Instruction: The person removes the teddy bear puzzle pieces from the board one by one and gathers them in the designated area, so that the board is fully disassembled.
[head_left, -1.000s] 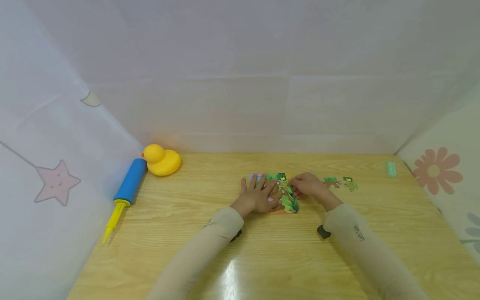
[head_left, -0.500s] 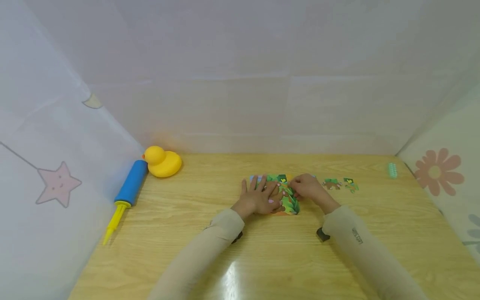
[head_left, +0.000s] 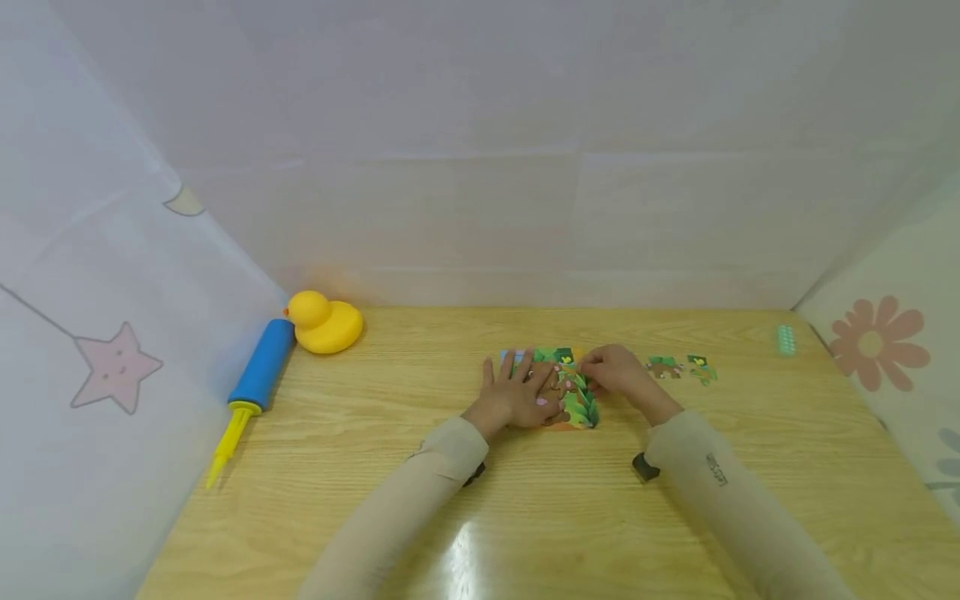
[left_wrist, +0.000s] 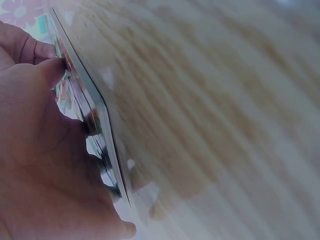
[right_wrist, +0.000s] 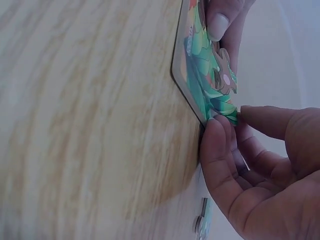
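Note:
A jigsaw puzzle (head_left: 581, 408) with green leaves and brown animal shapes lies flat on the table. My left hand (head_left: 513, 400) rests on it with fingers spread, covering much of its left and middle. At the puzzle's right side, my right hand (head_left: 615, 371) pinches a puzzle piece (right_wrist: 225, 82) between thumb and fingers. This green-and-brown piece stands tilted up from the puzzle's surface in the right wrist view, its lower end in my fingertips. Seen from the left wrist, the fingers of my left hand (left_wrist: 55, 145) reach over the puzzle's edge.
Loose puzzle pieces (head_left: 663, 367) lie right of my right hand, with another green piece (head_left: 702, 371) beyond them. A yellow rubber duck (head_left: 327, 323) and a blue hand pump (head_left: 262, 362) stand at the left. A small mint-green item (head_left: 785, 340) sits at the back right.
Both hands stay almost in place. The fingers of my right hand have shifted only slightly at the puzzle's right side.

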